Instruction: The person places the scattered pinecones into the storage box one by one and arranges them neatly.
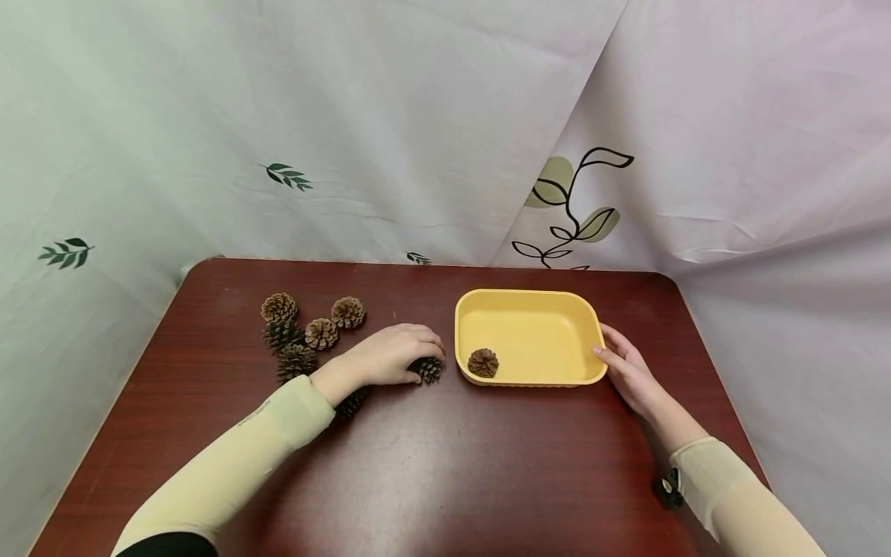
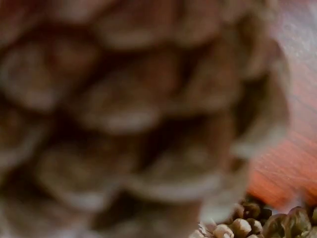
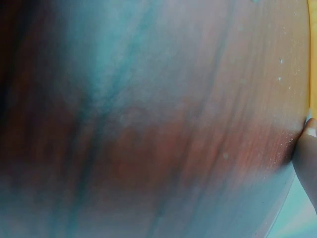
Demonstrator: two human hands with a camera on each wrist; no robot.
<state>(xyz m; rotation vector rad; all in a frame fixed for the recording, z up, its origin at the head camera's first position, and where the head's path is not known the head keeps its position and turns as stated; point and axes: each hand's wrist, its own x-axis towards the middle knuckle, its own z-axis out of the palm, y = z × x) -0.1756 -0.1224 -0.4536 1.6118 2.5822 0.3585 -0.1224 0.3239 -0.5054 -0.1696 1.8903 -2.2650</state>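
Note:
My left hand (image 1: 395, 354) grips a dark pine cone (image 1: 428, 370) just left of the yellow tray (image 1: 529, 384), apart from its wall. With thumb over the rim, my right hand (image 1: 629, 373) pinches the tray's right end. Inside the tray, one brown pine cone (image 1: 483, 363) lies in the near left corner. A blurred pine cone (image 2: 119, 109) fills most of the left wrist view. In the right wrist view, a fingertip (image 3: 310, 128) meets the tray's yellow edge (image 3: 313, 59).
Several pine cones (image 1: 297, 362) lie grouped at the table's left, brown and dark ones together. Another dark cone (image 1: 352, 403) is partly hidden under my left wrist. The dark red table (image 1: 487, 464) backs onto a white patterned curtain (image 1: 390, 155).

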